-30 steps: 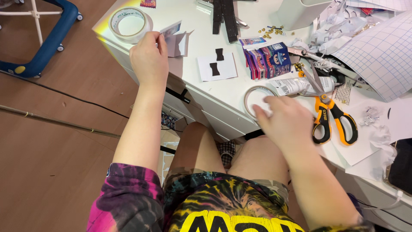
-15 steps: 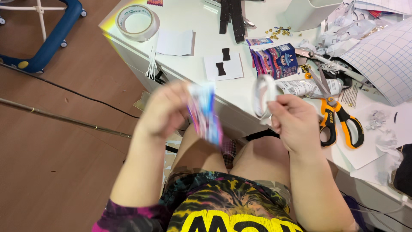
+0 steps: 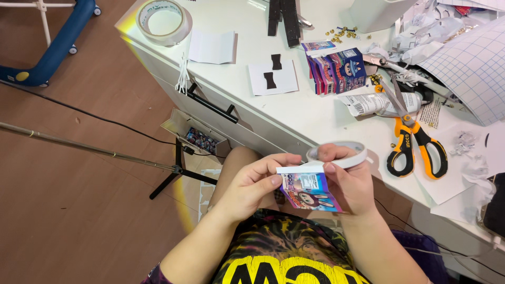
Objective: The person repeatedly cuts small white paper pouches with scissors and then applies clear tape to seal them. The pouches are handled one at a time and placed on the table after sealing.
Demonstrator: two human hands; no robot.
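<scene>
My left hand (image 3: 255,184) and my right hand (image 3: 351,181) hold a small folded paper card (image 3: 309,190) with a purple and blue cartoon print, above my lap in front of the white desk (image 3: 294,113). The left fingers pinch its left edge. The right hand also grips a small roll of white tape (image 3: 341,154) above the card, with a strip of tape running along the card's top edge.
On the desk lie orange-handled scissors (image 3: 413,139), a stack of printed paper boxes (image 3: 336,71), a white glue tube (image 3: 376,103), a large tape roll (image 3: 164,20), white cards with black pieces (image 3: 272,79), grid paper (image 3: 476,63) and scraps. A tripod stands on the brown floor at left.
My left hand came back from the far desk corner with the printed card to my lap. My right hand lifted the small tape roll off the desk and met it there.
</scene>
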